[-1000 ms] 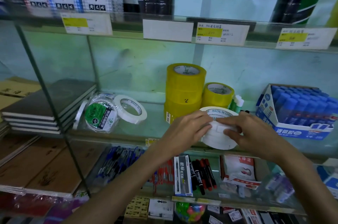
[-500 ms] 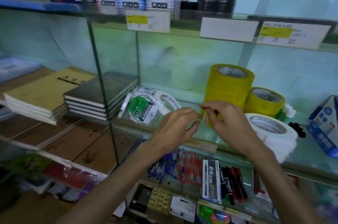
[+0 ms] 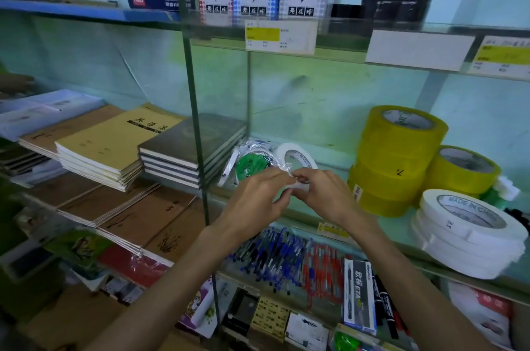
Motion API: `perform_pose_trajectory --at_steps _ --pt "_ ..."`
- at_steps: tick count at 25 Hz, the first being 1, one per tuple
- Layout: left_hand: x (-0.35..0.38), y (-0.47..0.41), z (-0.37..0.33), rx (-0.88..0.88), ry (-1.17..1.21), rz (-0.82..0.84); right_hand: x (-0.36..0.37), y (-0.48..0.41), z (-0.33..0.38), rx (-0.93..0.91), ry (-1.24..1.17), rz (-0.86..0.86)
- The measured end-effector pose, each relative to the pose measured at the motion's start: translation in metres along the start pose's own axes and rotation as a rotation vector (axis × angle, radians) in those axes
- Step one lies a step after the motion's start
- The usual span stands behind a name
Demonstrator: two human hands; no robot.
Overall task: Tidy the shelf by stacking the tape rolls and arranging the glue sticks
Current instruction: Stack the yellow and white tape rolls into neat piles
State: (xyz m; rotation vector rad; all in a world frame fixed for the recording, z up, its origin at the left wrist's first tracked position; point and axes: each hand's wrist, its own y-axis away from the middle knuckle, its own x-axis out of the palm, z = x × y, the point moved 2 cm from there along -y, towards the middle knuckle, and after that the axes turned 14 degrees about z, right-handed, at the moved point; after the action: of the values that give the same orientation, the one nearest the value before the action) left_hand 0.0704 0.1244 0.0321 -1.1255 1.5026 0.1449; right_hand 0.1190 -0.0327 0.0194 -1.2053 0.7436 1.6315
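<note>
The left hand (image 3: 258, 198) and the right hand (image 3: 325, 195) meet at the thin white tape roll (image 3: 298, 154), which stands tilted on the glass shelf (image 3: 387, 224) beside the plastic-wrapped green tape pack (image 3: 252, 164). Fingers of both hands are curled, with the fingertips pinching the lower rim of the roll from the left and right. The exact contact of the left fingertips is partly hidden. To the right, well apart from the hands, stands the yellow tape stack (image 3: 398, 161), with a single yellow roll (image 3: 461, 172) just beside it. The wide white tape stack (image 3: 470, 233) lies flat near the shelf's front edge. Left of the glass divider (image 3: 195, 109) lie stacked notebooks (image 3: 183, 147). Pens (image 3: 275, 253) lie on the level below.
</note>
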Motion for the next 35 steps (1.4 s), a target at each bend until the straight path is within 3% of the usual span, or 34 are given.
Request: perform_pose_trajectory --at_steps 10,15,19,26,35 --pt "0.01 -0.006 0.003 0.025 0.007 0.031 -0.025 0.018 -0.011 0.066 -0.083 -0.157" --pt "0.005 -0.015 -0.005 0.073 0.012 -0.082 -0.047 0.05 -0.004 0.014 -0.042 -0.216" --pt "0.009 -0.028 -0.021 0.193 -0.129 -0.11 -0.059 0.072 0.0 -0.059 0.097 -0.194" --pt "0.017 -0.037 -0.028 0.135 -0.162 -0.088 -0.059 0.068 -0.013 -0.069 0.184 -0.112" --pt "0.049 -0.065 -0.009 -0.15 -0.273 0.284 -0.024 0.024 -0.034 0.089 0.301 -0.004"
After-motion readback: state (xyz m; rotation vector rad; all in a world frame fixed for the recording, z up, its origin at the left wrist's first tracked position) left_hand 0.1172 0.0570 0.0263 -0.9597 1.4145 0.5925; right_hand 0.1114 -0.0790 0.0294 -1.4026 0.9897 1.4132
